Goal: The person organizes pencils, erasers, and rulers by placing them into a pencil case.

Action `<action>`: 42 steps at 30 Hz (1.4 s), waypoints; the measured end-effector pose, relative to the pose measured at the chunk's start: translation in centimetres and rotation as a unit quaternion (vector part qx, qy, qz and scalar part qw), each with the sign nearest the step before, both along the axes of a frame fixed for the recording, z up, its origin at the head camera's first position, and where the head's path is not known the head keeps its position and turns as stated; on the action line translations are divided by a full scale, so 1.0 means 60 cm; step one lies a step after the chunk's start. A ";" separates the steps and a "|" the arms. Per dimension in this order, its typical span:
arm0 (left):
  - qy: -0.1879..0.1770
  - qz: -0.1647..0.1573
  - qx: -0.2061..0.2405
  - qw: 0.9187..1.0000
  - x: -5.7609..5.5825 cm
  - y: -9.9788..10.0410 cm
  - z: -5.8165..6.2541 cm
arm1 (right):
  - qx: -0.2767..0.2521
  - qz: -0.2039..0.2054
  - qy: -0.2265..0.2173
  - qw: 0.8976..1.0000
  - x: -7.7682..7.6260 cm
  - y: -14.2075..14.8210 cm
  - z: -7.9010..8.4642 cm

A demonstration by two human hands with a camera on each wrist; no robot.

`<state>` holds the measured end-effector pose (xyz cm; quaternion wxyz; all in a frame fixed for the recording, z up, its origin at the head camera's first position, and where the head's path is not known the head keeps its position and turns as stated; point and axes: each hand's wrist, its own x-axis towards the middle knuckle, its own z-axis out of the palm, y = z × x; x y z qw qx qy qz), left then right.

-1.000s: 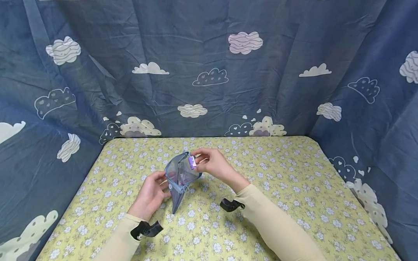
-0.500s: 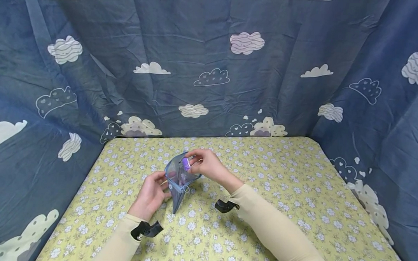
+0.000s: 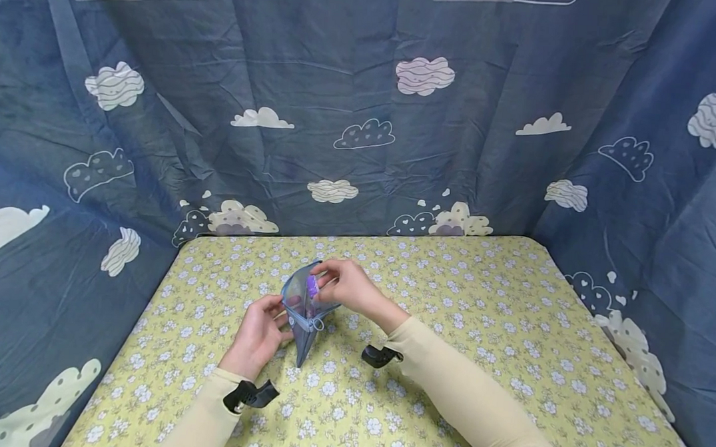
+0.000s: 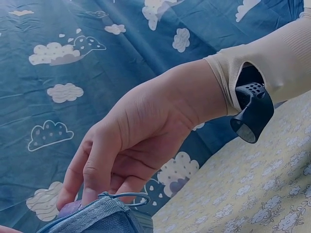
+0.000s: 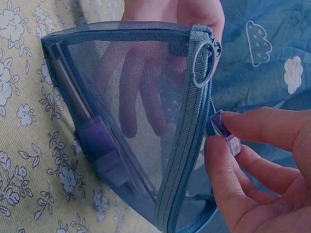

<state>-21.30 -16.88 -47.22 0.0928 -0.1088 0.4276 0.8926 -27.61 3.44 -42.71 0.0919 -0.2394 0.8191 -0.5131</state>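
My left hand point(image 3: 256, 336) holds a blue-grey mesh zipper pouch point(image 5: 160, 111) at its left side. Through the mesh in the right wrist view, its fingers show behind the far wall. The pouch stands unzipped, its mouth spread, with a ring pull point(image 5: 203, 64) at one zipper end. Over that mouth, my right hand point(image 3: 355, 291) pinches a small purple-and-white box point(image 5: 226, 133) between thumb and fingers. Inside the pouch lie a slim metallic rod point(image 5: 72, 86) and a purple block-like thing point(image 5: 99, 145). In the left wrist view the right fingertips dip behind the pouch's zipper edge.
A yellow flowered cloth point(image 3: 423, 386) covers the table under both hands. Dark blue curtains point(image 3: 364, 84) with cloud prints hang behind and at both sides. Each wrist wears a black camera mount, such as the right one point(image 3: 381, 356).
My right hand has moved left and slightly down with the purple box, from the pouch's right rim to over its opening. My left hand and the pouch have stayed nearly still.
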 end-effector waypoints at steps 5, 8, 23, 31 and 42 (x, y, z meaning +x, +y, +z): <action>0.000 0.001 0.003 1.000 0.000 -0.001 0.000 | 0.006 -0.006 -0.008 1.000 0.003 -0.006 0.003; -0.002 0.003 0.004 1.000 0.000 -0.001 0.001 | 0.009 -0.011 -0.009 1.000 0.002 -0.007 0.002; -0.007 0.009 -0.004 1.000 0.000 0.003 0.002 | 0.025 -0.008 0.002 1.000 -0.003 -0.002 -0.005; 0.000 0.004 -0.023 1.000 -0.001 0.014 0.005 | -0.010 -0.009 -0.003 1.000 -0.005 0.019 -0.003; 0.022 0.000 -0.042 0.999 -0.003 0.031 0.012 | -0.039 -0.034 -0.015 0.999 -0.005 0.065 -0.002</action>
